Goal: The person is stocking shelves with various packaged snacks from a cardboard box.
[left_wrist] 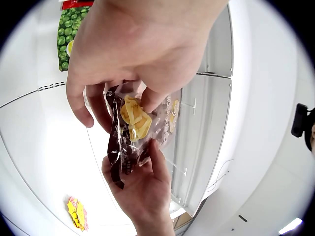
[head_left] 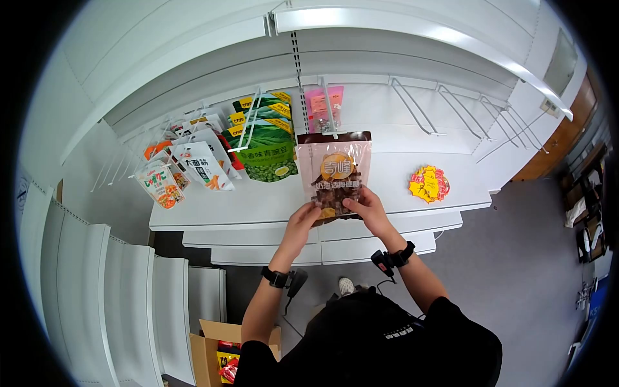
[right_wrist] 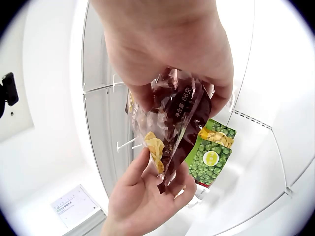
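Observation:
A pink and brown candy bag [head_left: 335, 169] is held upright at the front of a hook, its top edge by the hook's tip. The left hand [head_left: 301, 226] pinches its lower left corner and the right hand [head_left: 371, 211] its lower right, thumbs on the front. In the left wrist view the left hand [left_wrist: 133, 54] grips the bag [left_wrist: 157, 125] from above, with the right hand [left_wrist: 145, 191] at the other side. In the right wrist view the right hand [right_wrist: 170, 49] curls round the bag [right_wrist: 172, 118], opposite the left hand [right_wrist: 142, 201]. Behind hangs a pink packet [head_left: 317, 109].
Green pea bags [head_left: 267, 145] and white snack packets [head_left: 203, 161] hang to the left. Bare hooks [head_left: 412, 106] project at the right. Yellow and red tags [head_left: 428, 184] lie on the white shelf [head_left: 387, 193]. A cardboard box [head_left: 204, 351] with packets stands on the floor.

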{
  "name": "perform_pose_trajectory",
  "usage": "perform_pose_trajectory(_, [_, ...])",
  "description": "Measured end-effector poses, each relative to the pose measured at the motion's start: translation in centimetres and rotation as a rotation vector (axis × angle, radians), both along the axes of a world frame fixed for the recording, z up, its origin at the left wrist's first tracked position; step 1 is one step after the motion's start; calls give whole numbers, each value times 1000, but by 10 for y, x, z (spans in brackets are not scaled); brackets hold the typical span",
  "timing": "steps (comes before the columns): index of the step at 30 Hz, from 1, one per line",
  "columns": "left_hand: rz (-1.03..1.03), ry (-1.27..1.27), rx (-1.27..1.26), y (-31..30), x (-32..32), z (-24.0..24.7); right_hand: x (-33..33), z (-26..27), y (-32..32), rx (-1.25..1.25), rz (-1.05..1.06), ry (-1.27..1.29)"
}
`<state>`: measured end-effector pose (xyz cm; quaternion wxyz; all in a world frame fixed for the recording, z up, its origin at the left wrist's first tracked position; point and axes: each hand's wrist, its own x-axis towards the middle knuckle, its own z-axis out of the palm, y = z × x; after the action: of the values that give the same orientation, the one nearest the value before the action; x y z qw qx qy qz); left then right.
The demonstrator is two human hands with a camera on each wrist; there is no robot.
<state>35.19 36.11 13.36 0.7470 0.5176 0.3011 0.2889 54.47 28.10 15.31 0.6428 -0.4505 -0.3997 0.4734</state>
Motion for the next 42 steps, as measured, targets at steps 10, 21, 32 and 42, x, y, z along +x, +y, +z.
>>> perform_pose_trajectory(10, [36,33,-4,7,13,6,15,-9,18,-16,23,-7])
perform_pose_trajectory(21, [54,99,-15,18,17,0,28,-21,41,1,3,28])
perform_pose_trajectory(32, [183,169,-15,21,2,-21,58,-39,91,-36,-25,-71])
perform_pose_trajectory(42, [298,218,-22,13,-13,-17,82,-62,151,7,-14,-43])
